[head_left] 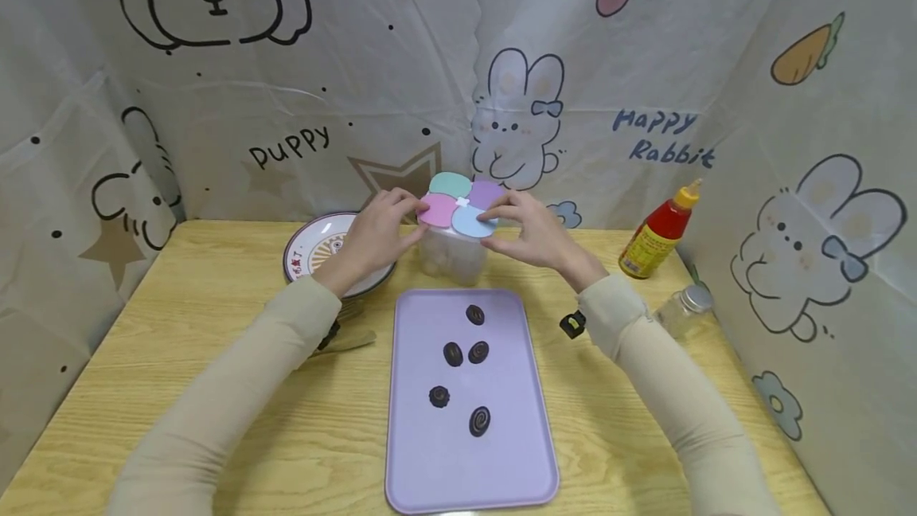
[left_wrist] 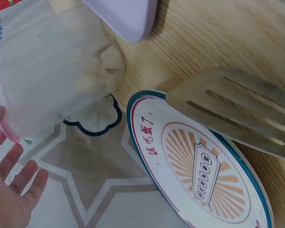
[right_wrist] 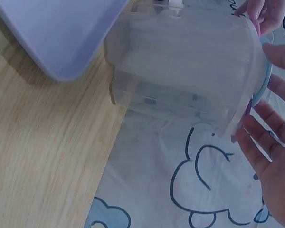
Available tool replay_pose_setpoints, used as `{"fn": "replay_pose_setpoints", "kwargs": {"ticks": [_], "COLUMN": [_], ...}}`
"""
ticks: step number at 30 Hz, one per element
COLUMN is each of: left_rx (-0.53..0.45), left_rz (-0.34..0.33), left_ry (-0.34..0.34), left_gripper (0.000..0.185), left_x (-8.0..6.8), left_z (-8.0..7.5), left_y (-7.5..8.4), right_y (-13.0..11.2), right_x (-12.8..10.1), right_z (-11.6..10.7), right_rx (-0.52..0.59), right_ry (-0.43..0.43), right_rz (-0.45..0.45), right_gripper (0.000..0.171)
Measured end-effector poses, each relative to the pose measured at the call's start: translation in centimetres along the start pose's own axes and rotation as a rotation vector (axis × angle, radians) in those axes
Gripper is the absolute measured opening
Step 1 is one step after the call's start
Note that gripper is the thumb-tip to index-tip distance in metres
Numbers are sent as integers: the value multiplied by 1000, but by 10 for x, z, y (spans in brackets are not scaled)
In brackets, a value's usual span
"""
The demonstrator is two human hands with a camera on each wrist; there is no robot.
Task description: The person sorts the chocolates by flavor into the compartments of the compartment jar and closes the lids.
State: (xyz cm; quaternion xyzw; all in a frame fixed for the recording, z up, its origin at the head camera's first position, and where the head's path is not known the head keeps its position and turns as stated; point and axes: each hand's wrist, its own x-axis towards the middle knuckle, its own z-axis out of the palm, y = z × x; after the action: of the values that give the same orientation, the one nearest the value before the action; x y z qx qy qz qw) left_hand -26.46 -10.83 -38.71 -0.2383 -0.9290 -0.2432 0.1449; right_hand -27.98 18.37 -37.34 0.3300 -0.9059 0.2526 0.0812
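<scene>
A translucent plastic storage canister [head_left: 453, 255] stands behind the tray, topped by a petal-shaped lid [head_left: 462, 202] in green, purple, pink and blue. My left hand [head_left: 380, 233] pinches the pink petal at its edge between thumb and fingers. On the opposite side my right hand [head_left: 533, 231] pinches the blue petal's rim, thumb below. In the left wrist view, pale pieces [left_wrist: 112, 58] show through the canister [left_wrist: 57, 71] near its base. The right wrist view shows fingers of both hands around the lid [right_wrist: 263, 71]; the canister's wall [right_wrist: 180, 57] looks cloudy.
A purple tray [head_left: 466, 468] holds several dark chocolate-like pieces [head_left: 478, 421]. Left of the canister are a patterned plate [head_left: 304, 249] and a slotted wooden spatula [left_wrist: 218, 95]. A red sauce bottle [head_left: 659, 233], a glass jar [head_left: 684, 309] and a small black object [head_left: 572, 324] stand right.
</scene>
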Motion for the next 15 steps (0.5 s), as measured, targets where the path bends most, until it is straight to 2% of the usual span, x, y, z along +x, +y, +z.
{"fn": "replay_pose_setpoints", "kwargs": {"ticks": [4,11,15], "left_rx": [-23,-49,-48], "left_rz": [5,92,90], "left_ry": [17,66,59], "left_gripper": [33,26,22], "left_x": [1,4,4], "left_z": [1,5,4], "left_y": [-2,5,7], "right_y": [-5,-11,-16], "right_x": [1,2,2], "right_z": [6,20,23], "right_rx": [-32,-106,-92], "right_ry": [46,178,186], "right_rz": [-47,-163,-207], "right_gripper": [36,35,33]}}
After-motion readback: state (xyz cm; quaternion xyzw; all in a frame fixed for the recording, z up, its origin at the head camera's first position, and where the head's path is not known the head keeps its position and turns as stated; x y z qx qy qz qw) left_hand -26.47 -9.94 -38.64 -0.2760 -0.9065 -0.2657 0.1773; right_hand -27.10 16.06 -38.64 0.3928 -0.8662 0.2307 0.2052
